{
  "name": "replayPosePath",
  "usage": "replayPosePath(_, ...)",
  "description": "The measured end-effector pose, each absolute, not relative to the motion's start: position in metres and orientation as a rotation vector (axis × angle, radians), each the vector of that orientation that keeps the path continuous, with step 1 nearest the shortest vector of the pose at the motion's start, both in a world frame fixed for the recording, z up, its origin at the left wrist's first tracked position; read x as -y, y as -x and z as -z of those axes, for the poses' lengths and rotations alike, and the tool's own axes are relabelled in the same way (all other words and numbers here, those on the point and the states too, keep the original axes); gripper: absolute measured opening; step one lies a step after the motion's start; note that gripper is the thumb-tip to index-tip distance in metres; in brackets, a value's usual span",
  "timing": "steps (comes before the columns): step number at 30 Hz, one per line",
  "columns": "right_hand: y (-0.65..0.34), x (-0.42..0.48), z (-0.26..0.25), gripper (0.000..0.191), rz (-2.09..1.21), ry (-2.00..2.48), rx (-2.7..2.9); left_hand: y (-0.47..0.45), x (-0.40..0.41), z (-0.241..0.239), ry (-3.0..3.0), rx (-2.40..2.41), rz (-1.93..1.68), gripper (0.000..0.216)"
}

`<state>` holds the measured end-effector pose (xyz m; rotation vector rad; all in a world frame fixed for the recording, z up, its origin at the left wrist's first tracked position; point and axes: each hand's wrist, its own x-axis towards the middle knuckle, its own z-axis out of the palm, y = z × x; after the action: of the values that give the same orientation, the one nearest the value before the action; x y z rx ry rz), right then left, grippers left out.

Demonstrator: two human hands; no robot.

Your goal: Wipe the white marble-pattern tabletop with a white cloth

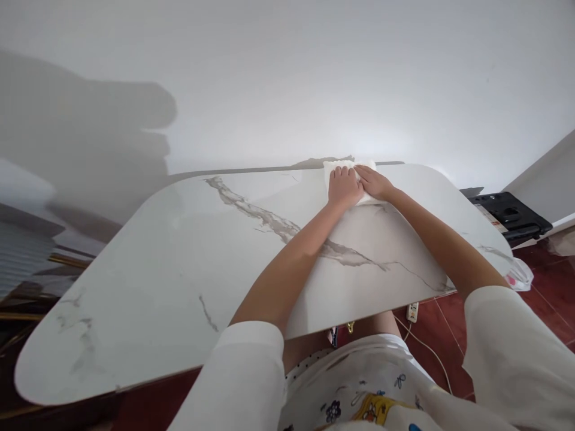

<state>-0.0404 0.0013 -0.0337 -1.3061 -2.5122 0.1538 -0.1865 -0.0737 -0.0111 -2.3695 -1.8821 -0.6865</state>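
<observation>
A folded white cloth, perhaps paper towel, lies at the far edge of a white marble-patterned table, close to the wall. My left hand presses down on it with the fingers bent over the cloth. Right beside it, my right hand also bears on the cloth, its fingers held together and reaching toward the left hand. The two hands touch or nearly touch. Most of the cloth's middle is hidden under them.
Behind the table rises a white wall with shadows on it. A black case-like object and a clear plastic bag are by the right end. Below are a power strip with a cord and red floor tiles.
</observation>
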Motion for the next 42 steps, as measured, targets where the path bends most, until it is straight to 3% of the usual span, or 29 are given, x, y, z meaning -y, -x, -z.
replayPosePath(20,0.032,-0.042,0.03,0.059,-0.162,1.272,2.52,0.173,0.025,0.01,2.338,1.893,0.554,0.04)
replayPosePath(42,0.022,0.044,0.027,0.065,-0.204,1.417,2.486,0.168,0.099,0.008,2.452,1.796,0.538,0.042)
